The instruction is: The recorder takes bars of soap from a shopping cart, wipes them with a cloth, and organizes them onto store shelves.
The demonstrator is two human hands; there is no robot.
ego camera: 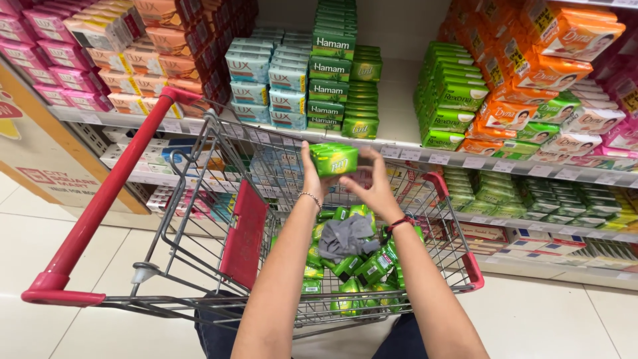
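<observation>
Both of my hands hold a bright green soap pack above the wire shopping cart. My left hand grips its left end and my right hand cups its right side and underside. Below, in the cart's basket, lie several more green soap packs with a crumpled grey cloth on top of them. The pack sits just in front of the shelf edge, below a stack of matching green packs.
The cart has a red handle at the left and a red folded child seat. Shelves ahead hold pale blue, green, orange and pink soap boxes. The floor is light tile.
</observation>
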